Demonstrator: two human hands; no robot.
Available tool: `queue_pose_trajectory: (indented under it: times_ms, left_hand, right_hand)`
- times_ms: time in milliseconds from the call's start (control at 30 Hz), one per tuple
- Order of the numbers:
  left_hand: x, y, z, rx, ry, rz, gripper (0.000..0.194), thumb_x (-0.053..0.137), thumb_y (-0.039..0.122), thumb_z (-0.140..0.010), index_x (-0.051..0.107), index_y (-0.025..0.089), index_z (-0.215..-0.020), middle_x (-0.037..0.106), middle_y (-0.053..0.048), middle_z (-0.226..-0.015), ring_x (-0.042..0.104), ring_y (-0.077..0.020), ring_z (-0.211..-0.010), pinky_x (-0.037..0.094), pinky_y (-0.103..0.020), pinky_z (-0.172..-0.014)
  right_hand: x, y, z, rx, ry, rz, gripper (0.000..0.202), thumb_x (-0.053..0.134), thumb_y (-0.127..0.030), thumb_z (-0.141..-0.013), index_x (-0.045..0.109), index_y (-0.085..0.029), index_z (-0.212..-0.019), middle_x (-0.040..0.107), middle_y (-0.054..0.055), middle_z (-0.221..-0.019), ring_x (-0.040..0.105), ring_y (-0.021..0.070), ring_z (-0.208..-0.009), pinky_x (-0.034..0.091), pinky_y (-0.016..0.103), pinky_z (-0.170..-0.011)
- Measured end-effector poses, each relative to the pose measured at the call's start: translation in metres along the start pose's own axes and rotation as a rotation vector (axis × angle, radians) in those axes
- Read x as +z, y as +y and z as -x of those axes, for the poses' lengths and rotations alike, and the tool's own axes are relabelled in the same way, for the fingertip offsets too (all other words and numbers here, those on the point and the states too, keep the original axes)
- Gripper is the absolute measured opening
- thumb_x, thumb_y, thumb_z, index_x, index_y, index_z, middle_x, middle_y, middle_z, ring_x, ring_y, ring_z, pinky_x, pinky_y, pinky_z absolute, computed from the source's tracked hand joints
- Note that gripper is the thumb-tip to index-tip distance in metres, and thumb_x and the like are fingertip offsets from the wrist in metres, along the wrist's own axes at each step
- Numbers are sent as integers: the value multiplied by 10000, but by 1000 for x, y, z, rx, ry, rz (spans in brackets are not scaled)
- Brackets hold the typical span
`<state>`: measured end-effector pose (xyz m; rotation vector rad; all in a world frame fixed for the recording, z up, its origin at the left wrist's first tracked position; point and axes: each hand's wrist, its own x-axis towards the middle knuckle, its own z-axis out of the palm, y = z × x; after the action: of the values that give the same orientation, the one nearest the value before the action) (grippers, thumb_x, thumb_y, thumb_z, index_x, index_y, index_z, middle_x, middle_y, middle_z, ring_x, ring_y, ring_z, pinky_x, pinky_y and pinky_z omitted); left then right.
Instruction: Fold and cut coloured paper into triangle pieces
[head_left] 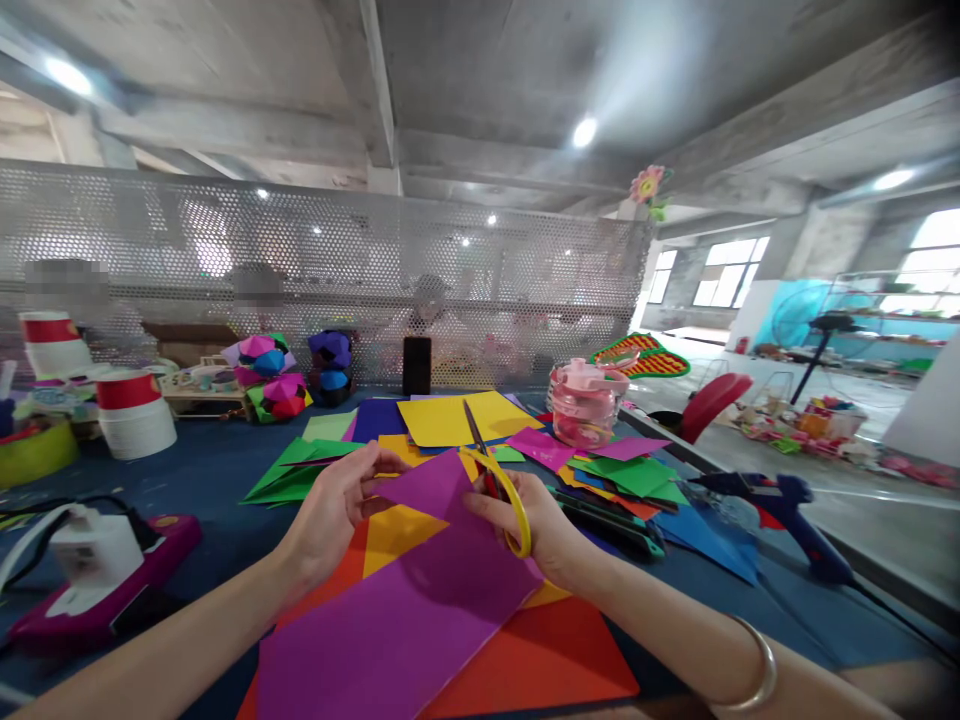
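My left hand [343,500] pinches the left corner of a small purple paper piece [431,485]. Scissors with a yellow handle [517,515] hang on my right hand [551,525], their blades pointing up and away. The thumb and fingers of that hand also reach the right side of the purple piece. Below both hands a larger purple paper sheet [390,630] lies over orange paper [555,660] and yellow paper [401,540]. Whether the small piece is apart from the larger sheet is hard to tell.
Folded green papers [296,475] lie left, more coloured papers [630,475] right. Beyond are a yellow sheet [457,418], a pink transparent container [583,405] and a phone [417,366]. A glue gun [795,515] lies right, a utility knife [611,525] nearer. A power strip [161,560] sits left by paper cups [135,415].
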<state>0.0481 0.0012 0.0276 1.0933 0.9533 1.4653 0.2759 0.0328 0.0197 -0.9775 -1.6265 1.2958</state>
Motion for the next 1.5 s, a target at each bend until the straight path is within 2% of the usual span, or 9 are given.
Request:
queue_pose_trajectory:
  times_ms: [100, 267, 467, 833, 933, 1033, 1133, 1333, 1500]
  left_hand:
    - [2, 2, 1, -33, -174, -177, 402, 876, 471, -691, 775, 176, -945, 760, -50, -925, 677, -174, -815, 518, -213, -699]
    - [5, -5, 3, -131, -417, -263, 390, 922, 432, -620, 797, 93, -767, 746, -81, -716, 648, -170, -615, 506, -236, -597]
    - [2, -6, 3, -141, -274, -154, 405, 888, 431, -689, 795, 168, -982, 798, -95, -945, 744, -227, -764, 587, -310, -743]
    - [1, -2, 1, -233, -228, -55, 401, 927, 313, -646, 789, 133, -977, 790, -112, -863, 757, -237, -732, 602, -305, -721]
    - [-4, 5, -2, -200, -160, 2, 363, 899, 409, -681, 790, 161, -924, 782, -92, -831, 748, -220, -705, 598, -286, -682]
    - [-5, 8, -1, -132, -235, 107, 507, 834, 613, -692, 789, 184, -958, 761, -145, -1082, 717, -305, -1029, 602, -348, -808]
    - [3, 2, 5, -117, -379, 68, 631, 892, 569, -645, 760, 190, -1132, 682, -168, -1275, 649, -320, -1149, 581, -374, -875]
    - [21, -18, 20, -164, -206, -108, 494, 894, 572, -631, 820, 148, -874, 766, -121, -897, 678, -210, -810, 557, -282, -742]
    - [22, -14, 20, -165, -70, -71, 373, 951, 455, -563, 810, 143, -712, 756, -78, -732, 664, -183, -692, 560, -272, -696]
  right_hand:
    - [4, -4, 4, 7, -69, 42, 294, 824, -363, -618, 619, -155, -650, 498, -60, -519, 392, 68, -475, 281, 207, -453]
    - [10, -10, 10, 16, -144, 61, 320, 856, -365, -588, 633, -138, -621, 552, -36, -553, 430, 83, -533, 336, 210, -506]
    - [0, -5, 4, -15, -80, 49, 350, 824, -452, -677, 627, -163, -680, 467, -71, -511, 359, 65, -466, 271, 209, -446]
    - [0, -3, 4, -15, -20, -4, 437, 853, -518, -644, 572, -182, -641, 442, -80, -444, 361, 62, -379, 240, 219, -386]
    - [-1, -1, -1, -38, 62, -48, 472, 821, -576, -671, 546, -193, -644, 428, -83, -421, 354, 67, -363, 238, 221, -374]
    - [-2, -1, -4, -85, 170, -113, 497, 761, -635, -721, 501, -213, -680, 380, -102, -408, 352, 73, -362, 258, 219, -381]
    - [1, -2, -2, -130, 215, -164, 528, 738, -660, -735, 452, -222, -666, 375, -98, -436, 356, 71, -394, 286, 217, -404]
    - [20, -4, 12, -81, 70, -143, 503, 807, -624, -668, 546, -194, -657, 455, -67, -469, 373, 70, -400, 273, 220, -398]
    - [24, -5, 19, -34, -141, -50, 500, 739, -654, -721, 550, -194, -669, 431, -72, -485, 381, 71, -402, 286, 220, -401]
